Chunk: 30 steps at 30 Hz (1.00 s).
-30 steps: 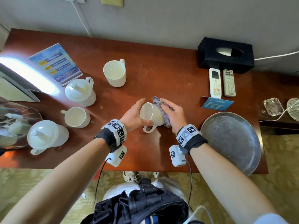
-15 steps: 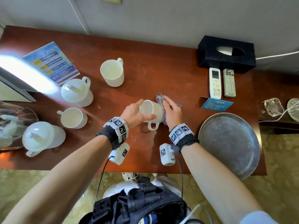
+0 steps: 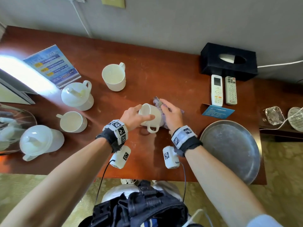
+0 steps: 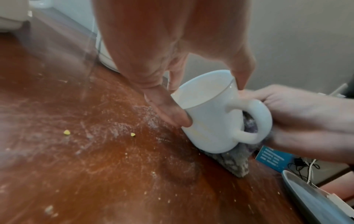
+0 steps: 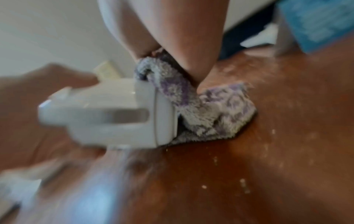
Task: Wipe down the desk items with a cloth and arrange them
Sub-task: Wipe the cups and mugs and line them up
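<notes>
A white mug lies tilted on its side at the middle of the wooden desk, mouth to the left and handle toward me. My left hand grips its rim, thumb on the near side and fingers over the top. My right hand presses a purple-and-grey cloth against the mug's base and side. In the right wrist view the cloth is bunched between the mug and the desk. The mug rests on the cloth in the left wrist view.
Another mug, a cup and two lidded white pots stand at the left by a blue leaflet. A round metal tray, blue card, two remotes and black tissue box lie right. Crumbs dust the desk.
Both hands with the mug have shifted slightly away from me, and the mug has turned so its handle points more toward me. The cloth stays pressed on the mug's base.
</notes>
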Each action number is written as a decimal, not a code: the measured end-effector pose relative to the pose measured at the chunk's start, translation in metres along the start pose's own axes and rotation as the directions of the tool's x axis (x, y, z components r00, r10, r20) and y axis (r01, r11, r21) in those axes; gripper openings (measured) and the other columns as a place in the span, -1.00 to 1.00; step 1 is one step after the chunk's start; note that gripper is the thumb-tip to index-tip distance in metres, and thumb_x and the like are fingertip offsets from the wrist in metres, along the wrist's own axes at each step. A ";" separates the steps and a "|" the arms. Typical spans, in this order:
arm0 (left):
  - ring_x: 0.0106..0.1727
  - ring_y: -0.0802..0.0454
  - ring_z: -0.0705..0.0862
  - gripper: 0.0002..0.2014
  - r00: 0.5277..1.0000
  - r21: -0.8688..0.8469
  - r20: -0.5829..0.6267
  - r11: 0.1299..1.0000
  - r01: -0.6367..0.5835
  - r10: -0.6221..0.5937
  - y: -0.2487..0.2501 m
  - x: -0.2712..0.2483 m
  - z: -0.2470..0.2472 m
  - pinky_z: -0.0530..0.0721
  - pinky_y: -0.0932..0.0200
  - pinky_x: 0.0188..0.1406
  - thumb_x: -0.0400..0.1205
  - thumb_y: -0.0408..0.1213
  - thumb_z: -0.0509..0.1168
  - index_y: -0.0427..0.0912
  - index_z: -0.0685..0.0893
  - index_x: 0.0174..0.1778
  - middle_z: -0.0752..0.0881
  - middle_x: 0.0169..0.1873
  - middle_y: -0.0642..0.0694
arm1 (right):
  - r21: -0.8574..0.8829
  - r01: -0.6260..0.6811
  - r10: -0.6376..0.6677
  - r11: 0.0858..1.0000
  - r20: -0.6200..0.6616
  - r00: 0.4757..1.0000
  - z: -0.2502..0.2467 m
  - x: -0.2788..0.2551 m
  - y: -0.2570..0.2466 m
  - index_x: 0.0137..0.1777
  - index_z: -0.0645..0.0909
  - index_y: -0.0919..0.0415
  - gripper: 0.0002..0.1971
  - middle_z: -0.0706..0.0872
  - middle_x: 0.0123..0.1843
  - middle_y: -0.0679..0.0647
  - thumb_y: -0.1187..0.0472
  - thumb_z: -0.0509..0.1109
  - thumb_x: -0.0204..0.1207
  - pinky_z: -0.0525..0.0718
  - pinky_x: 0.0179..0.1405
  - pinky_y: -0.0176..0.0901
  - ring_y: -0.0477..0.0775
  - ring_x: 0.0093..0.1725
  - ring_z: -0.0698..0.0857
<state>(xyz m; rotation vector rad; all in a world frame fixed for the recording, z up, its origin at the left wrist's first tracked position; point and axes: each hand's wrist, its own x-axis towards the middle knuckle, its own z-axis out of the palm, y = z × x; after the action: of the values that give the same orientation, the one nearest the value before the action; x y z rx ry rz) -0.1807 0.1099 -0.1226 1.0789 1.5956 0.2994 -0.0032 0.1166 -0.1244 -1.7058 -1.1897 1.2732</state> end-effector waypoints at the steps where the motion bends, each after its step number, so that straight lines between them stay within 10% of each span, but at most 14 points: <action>1: 0.24 -0.14 0.72 0.11 1.000 -0.008 -0.004 1.000 0.006 -0.006 -0.001 0.001 0.000 0.75 -0.10 0.23 0.16 0.43 0.47 0.00 0.41 0.64 0.69 0.28 -0.17 | -0.078 0.098 -0.096 0.992 0.031 0.995 0.002 -0.007 -0.002 0.43 0.66 0.05 -0.66 0.61 0.49 -0.09 0.26 0.26 0.72 0.43 0.55 -0.24 -0.17 0.49 0.52; 4: 0.27 -0.12 0.72 0.18 1.000 -0.044 0.001 0.999 0.018 -0.018 -0.008 0.003 0.000 0.77 -0.08 0.21 0.09 0.51 0.49 0.03 0.43 0.63 0.70 0.31 -0.17 | -0.190 0.325 -0.301 0.927 0.142 0.943 0.006 -0.019 0.000 0.44 0.64 0.04 -0.65 0.52 0.57 -0.12 0.28 0.27 0.72 0.28 0.59 -0.39 -0.24 0.56 0.42; 13: 0.28 -0.15 0.67 0.02 0.999 0.013 0.034 1.000 -0.026 0.025 -0.005 -0.007 -0.002 0.66 -0.13 0.34 0.34 0.29 0.50 -0.04 0.32 0.69 0.67 0.29 -0.16 | -0.222 0.005 0.044 0.975 0.212 0.976 -0.005 0.023 -0.015 0.38 0.70 0.09 -0.69 0.68 0.41 -0.02 0.25 0.25 0.72 0.52 0.36 -0.23 -0.01 0.43 0.59; 22: 0.38 -0.11 0.63 0.09 0.997 0.080 0.056 0.995 -0.051 0.046 -0.012 -0.009 -0.002 0.59 0.01 0.40 0.35 0.19 0.51 -0.05 0.18 0.75 0.66 0.38 -0.20 | -0.286 0.428 -0.341 0.857 0.308 0.888 -0.008 -0.027 0.000 0.50 0.58 -0.04 -0.59 0.49 0.58 -0.06 0.26 0.33 0.69 0.14 0.58 -0.50 -0.26 0.59 0.34; 30: 0.56 -0.23 0.40 0.05 0.990 0.333 0.057 0.932 -0.140 0.128 -0.005 -0.015 0.005 0.44 -0.20 0.53 0.42 0.18 0.54 0.08 0.12 0.75 0.42 0.56 -0.25 | -0.212 0.053 -0.012 0.976 0.190 0.982 -0.008 -0.012 -0.001 0.53 0.51 -0.01 -0.64 0.56 0.51 -0.05 0.11 0.13 0.79 0.42 0.56 0.00 -0.08 0.49 0.48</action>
<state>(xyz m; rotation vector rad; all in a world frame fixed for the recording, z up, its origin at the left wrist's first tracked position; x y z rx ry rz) -0.1795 0.0938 -0.1183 1.4523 1.5799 0.0968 0.0031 0.1057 -0.1169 -1.7386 -1.5088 1.3489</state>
